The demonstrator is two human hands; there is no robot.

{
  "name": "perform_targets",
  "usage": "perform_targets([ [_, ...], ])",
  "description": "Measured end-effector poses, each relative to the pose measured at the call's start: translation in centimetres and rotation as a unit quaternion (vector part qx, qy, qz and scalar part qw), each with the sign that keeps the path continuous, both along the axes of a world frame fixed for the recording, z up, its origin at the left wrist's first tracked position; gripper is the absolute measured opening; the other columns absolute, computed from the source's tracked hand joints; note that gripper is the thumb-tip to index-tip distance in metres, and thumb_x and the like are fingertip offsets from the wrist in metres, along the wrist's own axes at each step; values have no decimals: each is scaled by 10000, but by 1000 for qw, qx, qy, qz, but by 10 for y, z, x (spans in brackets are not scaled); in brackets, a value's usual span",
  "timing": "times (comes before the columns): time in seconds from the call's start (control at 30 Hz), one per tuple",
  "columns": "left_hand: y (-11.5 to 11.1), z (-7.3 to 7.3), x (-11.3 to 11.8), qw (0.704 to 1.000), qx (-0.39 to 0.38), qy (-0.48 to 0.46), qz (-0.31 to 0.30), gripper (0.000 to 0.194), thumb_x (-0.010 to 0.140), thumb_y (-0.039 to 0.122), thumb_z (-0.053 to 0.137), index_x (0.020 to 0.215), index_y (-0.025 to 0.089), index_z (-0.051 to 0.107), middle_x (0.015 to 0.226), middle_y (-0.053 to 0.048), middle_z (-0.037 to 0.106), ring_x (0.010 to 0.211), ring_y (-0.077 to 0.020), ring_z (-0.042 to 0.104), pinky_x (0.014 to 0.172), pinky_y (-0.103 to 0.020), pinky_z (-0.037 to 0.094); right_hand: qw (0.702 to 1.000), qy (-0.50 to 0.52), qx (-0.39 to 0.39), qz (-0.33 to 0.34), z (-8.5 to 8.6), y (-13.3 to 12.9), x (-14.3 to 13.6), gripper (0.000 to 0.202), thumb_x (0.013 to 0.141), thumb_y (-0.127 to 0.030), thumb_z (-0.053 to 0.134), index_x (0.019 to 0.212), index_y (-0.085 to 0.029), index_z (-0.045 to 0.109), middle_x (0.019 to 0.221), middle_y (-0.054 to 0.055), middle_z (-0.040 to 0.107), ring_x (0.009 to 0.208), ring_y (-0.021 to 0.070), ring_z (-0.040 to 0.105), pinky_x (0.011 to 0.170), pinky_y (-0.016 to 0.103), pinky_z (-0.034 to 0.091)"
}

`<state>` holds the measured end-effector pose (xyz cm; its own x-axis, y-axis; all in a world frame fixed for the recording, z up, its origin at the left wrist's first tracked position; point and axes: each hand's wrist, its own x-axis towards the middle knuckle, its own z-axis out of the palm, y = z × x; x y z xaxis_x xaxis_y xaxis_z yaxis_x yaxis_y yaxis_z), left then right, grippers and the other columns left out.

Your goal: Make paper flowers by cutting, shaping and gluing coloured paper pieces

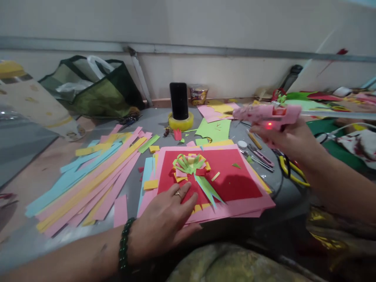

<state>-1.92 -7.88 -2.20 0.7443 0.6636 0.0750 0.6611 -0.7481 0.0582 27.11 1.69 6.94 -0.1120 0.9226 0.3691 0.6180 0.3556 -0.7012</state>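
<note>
Grey tbl. [152, 119] carries paper strips [88, 188], L side, overlapping; paper pile [243, 208], ctr.; 1 tape roll [181, 122] & 1 green sheet [216, 130] behind; 1 white cap [242, 144], 1 pink cutter [261, 156] & 1 yellow-handled tool [296, 172], R.

The left hand [167, 217] wears a slim ring [177, 193] and, at its wrist, a dark green beaded bracelet [124, 243].

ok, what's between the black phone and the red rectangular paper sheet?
Head view: round yellow tape roll, small coloured paper scraps, then the far edge of the pink paper sheet.
</note>
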Motion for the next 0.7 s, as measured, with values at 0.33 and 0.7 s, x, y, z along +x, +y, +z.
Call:
perform_targets([
  [0.33,-6,13,-6,995,48,-87,-5,395,997,450,435,1176,171,650,1145,-144,722,927,-262,686,728,-350,581,936,-255,-139,-200,-31,68,47,476,894,-481,555,487,-251,468,395,23,503,560,253,623,563,325,418],
  [0.7,24,60,-67,951,-119,-112,261,272,845,402,594,975,211,738,821,-28,728,690,-167,627,633,-262,474,938,-307,-125,-99,-73,99,75,682,889,-706,495,358,-286,418,368,67,464,430,237,528,513,387,379],
])
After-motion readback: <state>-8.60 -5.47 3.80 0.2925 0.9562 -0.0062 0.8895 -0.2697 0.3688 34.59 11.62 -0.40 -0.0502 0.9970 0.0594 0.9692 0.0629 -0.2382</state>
